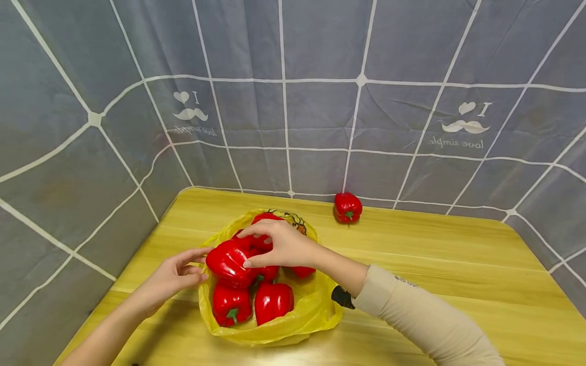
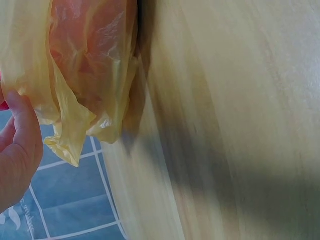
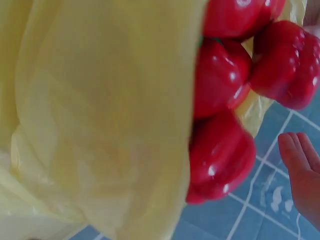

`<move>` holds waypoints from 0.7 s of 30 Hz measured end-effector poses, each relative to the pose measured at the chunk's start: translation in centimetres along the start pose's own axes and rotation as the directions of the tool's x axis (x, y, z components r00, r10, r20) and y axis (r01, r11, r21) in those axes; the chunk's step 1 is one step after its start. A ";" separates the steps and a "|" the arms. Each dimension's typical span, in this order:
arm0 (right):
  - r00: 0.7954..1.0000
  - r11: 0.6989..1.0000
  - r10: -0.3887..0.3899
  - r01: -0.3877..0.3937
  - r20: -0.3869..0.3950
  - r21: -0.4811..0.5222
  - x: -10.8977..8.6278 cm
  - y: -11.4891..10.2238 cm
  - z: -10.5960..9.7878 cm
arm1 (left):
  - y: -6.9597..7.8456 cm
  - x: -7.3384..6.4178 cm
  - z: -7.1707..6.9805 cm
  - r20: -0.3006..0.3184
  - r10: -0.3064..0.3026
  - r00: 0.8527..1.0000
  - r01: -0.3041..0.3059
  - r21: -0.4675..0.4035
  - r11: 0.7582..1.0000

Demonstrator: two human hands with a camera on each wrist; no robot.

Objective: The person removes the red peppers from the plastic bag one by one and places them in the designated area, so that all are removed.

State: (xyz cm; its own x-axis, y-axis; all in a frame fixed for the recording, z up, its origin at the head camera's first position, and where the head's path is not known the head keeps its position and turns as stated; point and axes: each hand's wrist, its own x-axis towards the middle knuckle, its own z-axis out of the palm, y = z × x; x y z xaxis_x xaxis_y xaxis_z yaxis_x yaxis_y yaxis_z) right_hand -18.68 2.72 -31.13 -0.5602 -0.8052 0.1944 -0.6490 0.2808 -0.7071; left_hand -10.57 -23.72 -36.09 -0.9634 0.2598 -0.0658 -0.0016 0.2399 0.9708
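Touching the yellow bag's (image 1: 274, 336) left rim, the left hand (image 1: 170, 280) may or may not pinch it, while the topmost pepper (image 1: 230, 263) inside, probably light, stiff and slippery, suits a wide hold round its flanks, the right hand (image 1: 289, 246) spread, empty, just right.

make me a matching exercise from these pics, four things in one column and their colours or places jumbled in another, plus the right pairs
Things
1. bag
2. lone pepper
3. backdrop
4. table top

Colours and places
A. grey, crossed by white lines
B. wood-grained, beneath the yellow plastic
C. yellow, open around several peppers
D. red with a green stem, apart from the others near the back edge

Right pairs: 1-C, 2-D, 3-A, 4-B
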 end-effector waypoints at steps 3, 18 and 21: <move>1.000 1.000 -0.015 0.015 0.003 -0.017 -0.1 0.1 0.2 | 0.2 0.3 0.1 0.015 -0.002 1.000 0.002 -0.002 1.000; 0.999 0.999 0.018 -0.017 0.038 -0.028 0.0 0.1 1.7 | 0.9 0.4 0.1 0.027 -0.015 1.000 0.014 0.005 1.000; 0.998 0.999 0.037 -0.036 0.041 -0.036 0.1 -0.1 1.8 | 1.0 0.4 0.1 0.027 -0.018 0.999 0.018 0.002 1.000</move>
State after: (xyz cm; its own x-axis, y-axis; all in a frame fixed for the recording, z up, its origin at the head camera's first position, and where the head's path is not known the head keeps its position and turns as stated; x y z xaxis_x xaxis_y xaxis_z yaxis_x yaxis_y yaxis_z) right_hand -17.76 1.68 -32.31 -0.5625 -0.8148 0.1404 -0.6467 0.3278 -0.6887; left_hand -10.89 -23.28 -35.18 -0.9557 0.2806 -0.0893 -0.0183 0.2462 0.9691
